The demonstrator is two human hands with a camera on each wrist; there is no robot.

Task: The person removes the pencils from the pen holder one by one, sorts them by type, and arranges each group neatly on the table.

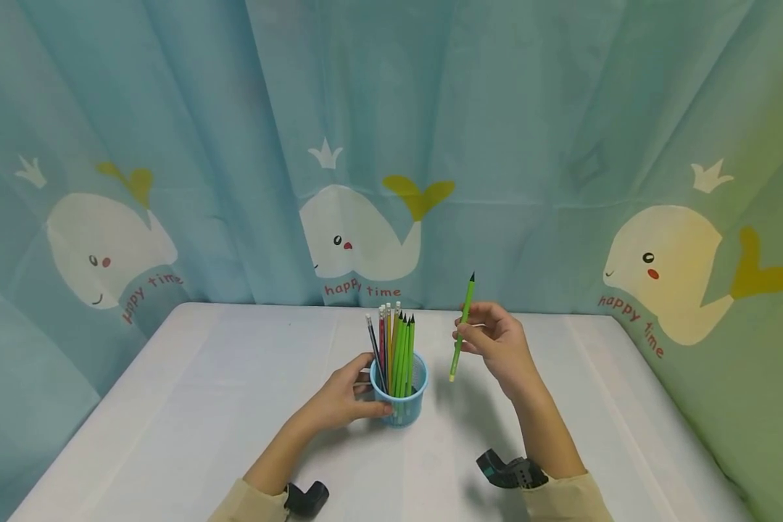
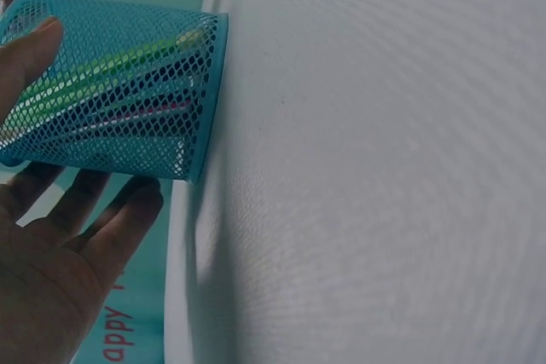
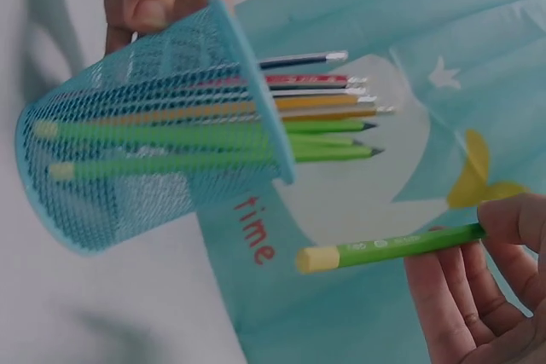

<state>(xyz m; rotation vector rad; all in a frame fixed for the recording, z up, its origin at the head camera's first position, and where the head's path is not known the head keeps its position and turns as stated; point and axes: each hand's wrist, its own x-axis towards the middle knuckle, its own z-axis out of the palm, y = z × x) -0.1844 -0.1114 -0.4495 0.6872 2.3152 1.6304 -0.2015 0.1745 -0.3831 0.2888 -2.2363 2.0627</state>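
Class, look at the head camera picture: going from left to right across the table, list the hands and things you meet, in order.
Left hand → blue mesh cup of pencils → the single green pencil → right hand holding it.

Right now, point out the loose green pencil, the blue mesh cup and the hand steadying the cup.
green pencil (image 1: 462, 328), head view, mid-shaft at the fingers.
blue mesh cup (image 1: 409, 410), head view, front wall.
left hand (image 1: 336, 400), head view, back of the hand.
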